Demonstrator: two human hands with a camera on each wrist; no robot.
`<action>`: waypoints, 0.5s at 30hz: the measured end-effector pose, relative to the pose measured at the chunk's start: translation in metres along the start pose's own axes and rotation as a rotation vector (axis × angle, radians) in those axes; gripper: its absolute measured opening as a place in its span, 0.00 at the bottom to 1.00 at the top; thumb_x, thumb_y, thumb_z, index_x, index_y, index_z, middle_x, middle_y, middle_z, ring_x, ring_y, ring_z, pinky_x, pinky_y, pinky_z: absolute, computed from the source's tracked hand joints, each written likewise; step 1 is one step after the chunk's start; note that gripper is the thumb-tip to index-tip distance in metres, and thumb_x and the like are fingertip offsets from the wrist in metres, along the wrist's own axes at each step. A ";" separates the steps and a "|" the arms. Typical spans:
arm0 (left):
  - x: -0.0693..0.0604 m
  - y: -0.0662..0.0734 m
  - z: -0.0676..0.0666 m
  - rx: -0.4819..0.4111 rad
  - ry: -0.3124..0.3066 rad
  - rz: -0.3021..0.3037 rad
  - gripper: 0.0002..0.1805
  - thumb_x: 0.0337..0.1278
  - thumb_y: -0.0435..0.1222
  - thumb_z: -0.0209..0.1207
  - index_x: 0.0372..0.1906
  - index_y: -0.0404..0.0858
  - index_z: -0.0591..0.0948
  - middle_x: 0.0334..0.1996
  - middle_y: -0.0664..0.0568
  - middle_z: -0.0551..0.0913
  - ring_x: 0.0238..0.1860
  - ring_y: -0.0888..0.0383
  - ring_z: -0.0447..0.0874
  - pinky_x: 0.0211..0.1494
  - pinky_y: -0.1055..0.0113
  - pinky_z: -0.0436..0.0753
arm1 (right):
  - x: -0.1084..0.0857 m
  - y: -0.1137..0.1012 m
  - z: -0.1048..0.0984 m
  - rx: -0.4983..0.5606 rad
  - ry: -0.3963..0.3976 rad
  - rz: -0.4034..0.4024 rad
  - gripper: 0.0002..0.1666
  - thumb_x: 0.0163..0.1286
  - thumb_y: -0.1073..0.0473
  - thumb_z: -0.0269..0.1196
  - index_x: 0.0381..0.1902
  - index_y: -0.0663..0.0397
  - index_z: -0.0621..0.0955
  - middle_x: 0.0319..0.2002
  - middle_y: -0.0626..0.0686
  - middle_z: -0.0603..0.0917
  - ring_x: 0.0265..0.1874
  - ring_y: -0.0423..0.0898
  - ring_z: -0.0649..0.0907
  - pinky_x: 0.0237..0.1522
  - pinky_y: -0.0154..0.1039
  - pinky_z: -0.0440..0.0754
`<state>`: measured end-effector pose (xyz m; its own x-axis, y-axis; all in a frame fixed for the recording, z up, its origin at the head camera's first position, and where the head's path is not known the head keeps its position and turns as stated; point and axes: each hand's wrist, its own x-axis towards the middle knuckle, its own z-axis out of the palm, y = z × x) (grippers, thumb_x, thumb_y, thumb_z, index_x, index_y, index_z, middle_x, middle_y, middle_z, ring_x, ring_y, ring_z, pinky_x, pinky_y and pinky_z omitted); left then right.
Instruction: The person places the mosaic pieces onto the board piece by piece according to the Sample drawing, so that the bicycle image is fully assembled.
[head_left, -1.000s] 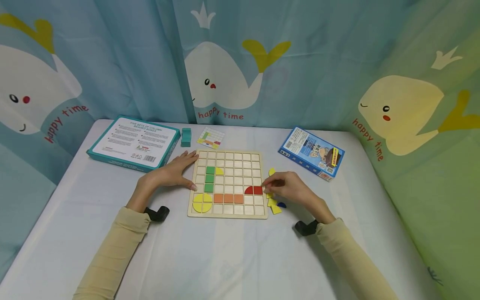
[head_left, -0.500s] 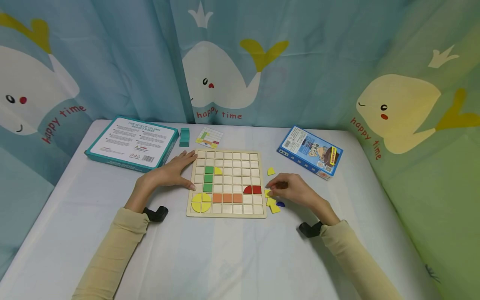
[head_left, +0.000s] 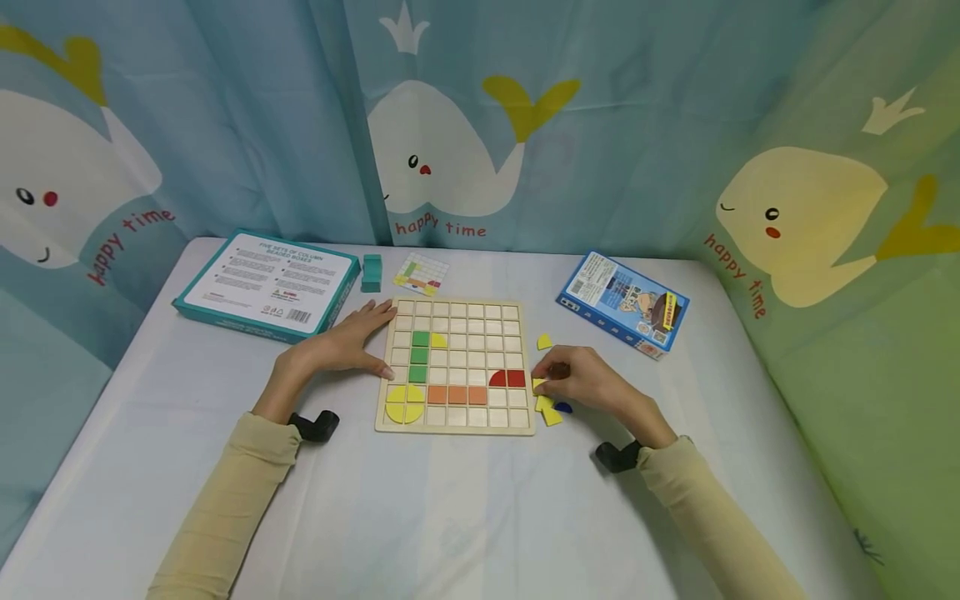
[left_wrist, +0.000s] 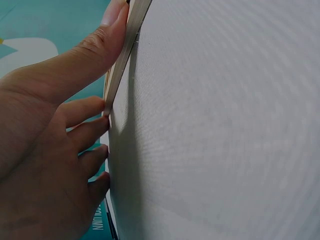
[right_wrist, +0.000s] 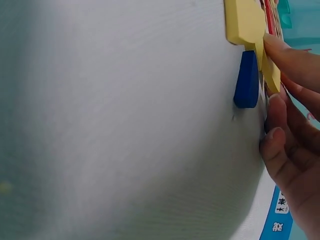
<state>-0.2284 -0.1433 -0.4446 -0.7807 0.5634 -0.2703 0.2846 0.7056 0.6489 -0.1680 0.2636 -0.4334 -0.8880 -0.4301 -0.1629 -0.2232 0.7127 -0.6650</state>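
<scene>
In the head view a wooden grid board (head_left: 481, 425) lies flat, bearing green, orange, red and yellow tiles. My left hand (head_left: 348, 341) rests along its left edge, thumb and fingers spread; the left wrist view shows the fingertips touching the board's side. Just past the right edge, my right hand (head_left: 581, 379) pinches a yellow tile (right_wrist: 271, 75) between thumb and fingers, low over the table. Beside it lie more yellow tiles (head_left: 552, 416) and a dark blue tile (head_left: 563, 407). A single yellow tile (head_left: 543, 342) lies beyond the right fingers.
A pattern card (head_left: 422, 274) and a small teal block (head_left: 372, 273) lie behind the board. The teal flat box (head_left: 270, 283) is at back left, a blue box (head_left: 624, 303) at back right. A curtain (head_left: 637, 192) hangs behind the white table (head_left: 450, 517).
My right hand has shifted slightly right, off the board's edge, uncovering the far yellow tile and part of another. It is almost still over the last half second. The left hand stays put.
</scene>
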 end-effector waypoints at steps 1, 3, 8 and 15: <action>0.000 0.000 0.000 0.002 -0.001 0.000 0.61 0.52 0.49 0.75 0.83 0.35 0.51 0.84 0.42 0.44 0.84 0.37 0.33 0.83 0.36 0.41 | 0.000 0.000 0.000 0.004 -0.002 0.003 0.10 0.61 0.65 0.75 0.41 0.58 0.87 0.36 0.51 0.86 0.31 0.44 0.78 0.33 0.32 0.79; 0.001 0.001 0.000 0.003 -0.005 -0.002 0.61 0.52 0.49 0.76 0.83 0.35 0.51 0.84 0.42 0.44 0.84 0.37 0.33 0.83 0.37 0.41 | -0.001 0.000 -0.001 0.014 -0.008 0.013 0.09 0.62 0.65 0.74 0.40 0.58 0.87 0.35 0.51 0.86 0.31 0.44 0.79 0.33 0.32 0.79; 0.002 0.001 0.000 0.002 -0.005 0.000 0.61 0.52 0.49 0.75 0.83 0.35 0.51 0.84 0.42 0.44 0.84 0.37 0.33 0.83 0.37 0.41 | -0.003 0.000 -0.003 0.015 -0.005 0.029 0.05 0.64 0.66 0.72 0.38 0.57 0.88 0.34 0.51 0.87 0.31 0.44 0.79 0.33 0.31 0.80; 0.000 0.000 0.000 0.004 -0.008 -0.010 0.61 0.53 0.49 0.75 0.83 0.35 0.51 0.84 0.42 0.43 0.84 0.37 0.33 0.83 0.36 0.41 | -0.008 -0.003 -0.009 0.001 -0.010 0.019 0.07 0.68 0.69 0.67 0.43 0.58 0.88 0.38 0.52 0.88 0.35 0.44 0.81 0.38 0.32 0.82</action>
<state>-0.2284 -0.1431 -0.4441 -0.7790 0.5597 -0.2826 0.2787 0.7128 0.6436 -0.1638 0.2698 -0.4230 -0.8878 -0.4223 -0.1831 -0.2058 0.7201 -0.6627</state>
